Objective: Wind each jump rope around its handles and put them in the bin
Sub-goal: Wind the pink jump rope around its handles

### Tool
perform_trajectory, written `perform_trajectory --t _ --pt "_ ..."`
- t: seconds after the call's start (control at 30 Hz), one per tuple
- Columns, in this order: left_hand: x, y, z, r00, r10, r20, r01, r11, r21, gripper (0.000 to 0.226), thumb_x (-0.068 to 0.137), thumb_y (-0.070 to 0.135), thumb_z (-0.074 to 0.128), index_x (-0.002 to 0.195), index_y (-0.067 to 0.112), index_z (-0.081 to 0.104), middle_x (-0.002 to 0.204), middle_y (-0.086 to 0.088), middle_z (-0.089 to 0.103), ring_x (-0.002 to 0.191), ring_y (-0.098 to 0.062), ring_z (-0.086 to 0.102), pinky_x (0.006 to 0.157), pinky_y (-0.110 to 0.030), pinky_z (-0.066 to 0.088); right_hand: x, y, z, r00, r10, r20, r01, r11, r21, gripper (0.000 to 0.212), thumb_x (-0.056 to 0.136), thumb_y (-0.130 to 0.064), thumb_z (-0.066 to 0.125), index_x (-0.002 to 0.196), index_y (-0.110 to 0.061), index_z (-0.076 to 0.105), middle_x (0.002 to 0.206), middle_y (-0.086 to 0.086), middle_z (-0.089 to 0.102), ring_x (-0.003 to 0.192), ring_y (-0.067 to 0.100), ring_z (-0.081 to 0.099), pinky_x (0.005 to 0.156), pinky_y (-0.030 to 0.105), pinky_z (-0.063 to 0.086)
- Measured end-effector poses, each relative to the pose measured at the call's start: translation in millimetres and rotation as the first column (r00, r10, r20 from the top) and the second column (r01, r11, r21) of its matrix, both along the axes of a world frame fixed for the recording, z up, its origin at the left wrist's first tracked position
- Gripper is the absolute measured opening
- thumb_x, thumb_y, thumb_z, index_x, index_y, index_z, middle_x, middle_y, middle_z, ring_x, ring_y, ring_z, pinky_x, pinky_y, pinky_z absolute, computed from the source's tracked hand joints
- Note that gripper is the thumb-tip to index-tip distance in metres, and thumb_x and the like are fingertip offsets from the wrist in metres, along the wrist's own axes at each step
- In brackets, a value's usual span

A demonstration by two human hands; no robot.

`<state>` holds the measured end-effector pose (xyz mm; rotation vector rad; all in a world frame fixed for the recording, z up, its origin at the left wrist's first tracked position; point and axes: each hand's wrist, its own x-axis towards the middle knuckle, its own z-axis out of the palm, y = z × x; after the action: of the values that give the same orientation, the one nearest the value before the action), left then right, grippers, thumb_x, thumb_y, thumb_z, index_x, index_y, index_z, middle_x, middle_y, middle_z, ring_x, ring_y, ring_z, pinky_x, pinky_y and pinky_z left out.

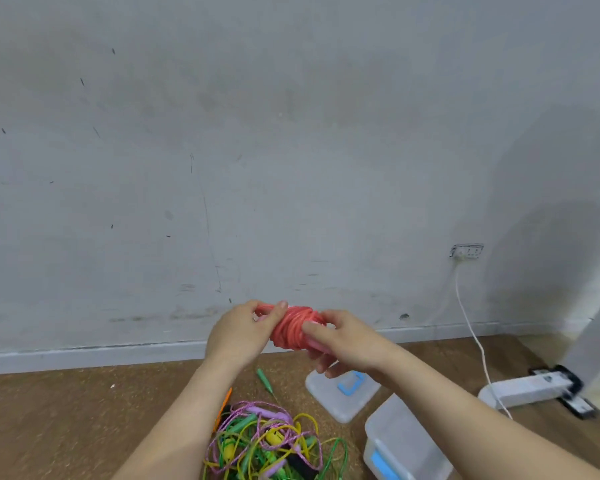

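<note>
Nearest me, a tangle of unwound ropes (267, 441) lies on the floor. Above it I hold the red jump rope (291, 329), wound into a bundle with its long axis running left to right. My left hand (241, 329) curls round one end and my right hand (343, 341) grips the other. The bin (402, 441) sits below and to the right, nearer the right hand, which I judge should make the drop.

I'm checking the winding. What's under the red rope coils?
A pink handle pokes out below the red rope coils by the right hand. The rest is covered by coils and the left hand.
</note>
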<state>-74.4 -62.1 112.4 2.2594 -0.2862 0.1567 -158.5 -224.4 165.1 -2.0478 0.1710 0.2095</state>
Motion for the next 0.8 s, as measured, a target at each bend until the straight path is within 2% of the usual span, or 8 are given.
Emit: perform_trajectory --t 0.07,0.13,0.33,0.4,0.47,0.6,0.73,0.8 --pt "-1 -6 -5 0.997 -0.045 0.061 0.033 0.983 0.182 0.054 0.085 0.072 0.037 0.093 0.027 0.065 0.090 0.006 0.068 0.088 -0.019 0.062 0.073 -0.031 0.047 -2 -6 -7 1.000 0.024 0.017 -0.022 0.992 -0.127 0.034 0.098 -0.031 0.047 0.104 0.000 0.057 0.072 0.014 0.064 0.050 0.019 0.059 0.048 0.026 0.050" --pt "0 -15 -12 0.989 -0.088 0.121 0.051 0.958 0.281 0.060 0.086 0.072 0.032 0.098 0.023 0.063 0.094 -0.002 0.071 0.092 -0.025 0.064 0.076 -0.033 0.049 -6 -14 -15 0.999 0.044 0.011 -0.041 0.985 -0.166 0.035 0.099 -0.029 0.043 0.099 0.003 0.056 0.069 0.015 0.064 0.047 0.019 0.057 0.047 0.025 0.046" --pt "-3 -48 -22 0.927 -0.226 0.297 0.137 0.946 0.293 0.039 0.097 0.050 0.035 0.111 0.023 0.059 0.100 -0.005 0.066 0.097 -0.028 0.061 0.077 -0.036 0.046 -7 -66 -37 0.999 0.004 -0.045 0.000 0.998 0.070 0.025 0.104 -0.027 0.039 0.096 -0.009 0.055 0.071 0.009 0.062 0.052 0.015 0.055 0.046 0.020 0.037" --pt "-3 -63 -38 0.910 -0.340 0.236 0.255 0.910 0.327 0.039 0.099 0.045 0.032 0.124 0.021 0.051 0.108 -0.007 0.063 0.102 -0.029 0.059 0.083 -0.038 0.047 -2 -97 -46 0.995 0.005 -0.096 0.002 0.998 0.071 0.024 0.103 -0.027 0.041 0.100 -0.009 0.058 0.073 0.008 0.062 0.055 0.014 0.055 0.048 0.020 0.038" --pt "-1 -80 -60 0.872 -0.482 0.090 0.408 0.815 0.411 0.041 0.101 0.043 0.030 0.131 0.021 0.046 0.116 -0.008 0.061 0.109 -0.028 0.056 0.090 -0.038 0.045 2 -129 -60 0.987 0.027 -0.160 -0.029 0.999 -0.012 0.021 0.102 -0.027 0.044 0.106 -0.013 0.059 0.071 0.004 0.061 0.056 0.011 0.054 0.051 0.020 0.039" --pt "8 -121 -101 0.789 -0.587 -0.181 0.582 0.619 0.527 0.039 0.099 0.044 0.035 0.128 0.019 0.046 0.107 -0.010 0.059 0.105 -0.028 0.054 0.088 -0.040 0.043 9 -191 -101 0.934 0.073 -0.350 -0.152 0.967 -0.203 0.026 0.100 -0.026 0.047 0.124 -0.016 0.052 0.079 0.005 0.059 0.064 0.012 0.053 0.055 0.021 0.041" --pt "20 -179 -150 0.778 -0.540 -0.321 0.627 0.638 0.447 0.045 0.099 0.036 0.039 0.141 0.020 0.039 0.118 -0.008 0.057 0.108 -0.026 0.054 0.088 -0.036 0.045 17 -255 -144 0.914 0.027 -0.406 -0.172 0.930 -0.325 0.031 0.098 -0.024 0.051 0.126 -0.011 0.049 0.084 0.007 0.060 0.070 0.017 0.054 0.061 0.024 0.044" --pt "19 -211 -185 0.769 -0.508 -0.388 0.636 0.668 0.387 0.040 0.097 0.032 0.041 0.135 0.022 0.048 0.117 -0.006 0.061 0.106 -0.025 0.057 0.083 -0.033 0.045 21 -284 -164 0.912 -0.011 -0.410 -0.161 0.910 -0.383 0.033 0.095 -0.022 0.054 0.124 -0.007 0.049 0.083 0.004 0.059 0.070 0.016 0.056 0.063 0.025 0.046"
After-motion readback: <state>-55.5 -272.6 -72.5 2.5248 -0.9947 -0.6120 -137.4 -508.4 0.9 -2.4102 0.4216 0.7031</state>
